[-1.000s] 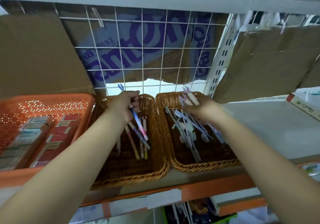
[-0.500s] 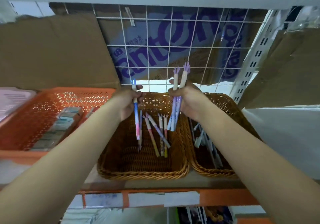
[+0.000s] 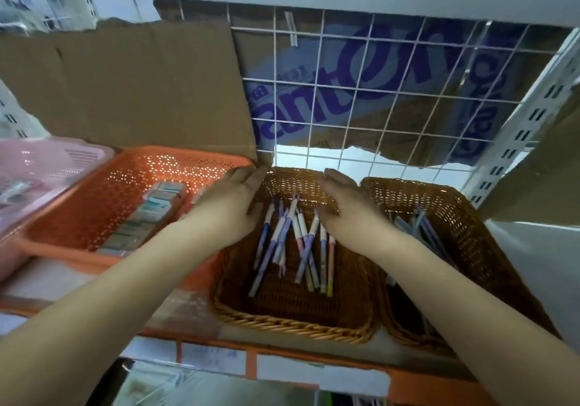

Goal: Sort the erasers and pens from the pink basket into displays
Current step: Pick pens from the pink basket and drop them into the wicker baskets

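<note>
Several pens (image 3: 295, 242) lie loose in the middle wicker basket (image 3: 292, 324) on the shelf. My left hand (image 3: 232, 195) hovers over the basket's far left corner with fingers straight and holds nothing. Over the far right corner, my right hand (image 3: 348, 204) is flat with straight fingers, its palm just above the pen tops. A second wicker basket (image 3: 452, 217) to the right holds more pens (image 3: 420, 226). Boxed erasers (image 3: 147, 214) fill the orange basket (image 3: 78, 211) on the left. The pink basket (image 3: 37, 167) shows at the far left.
A white wire grid (image 3: 370, 91) and cardboard sheets (image 3: 125, 85) close the back of the shelf. A slotted white upright (image 3: 514, 132) stands at the right. The orange shelf edge (image 3: 282, 365) carries label strips, and a lower shelf shows beneath.
Both hands have let go of the pens they held upright; those pens now lie in the middle basket. The hands have dropped lower and opened flat. The view has shifted left.
</note>
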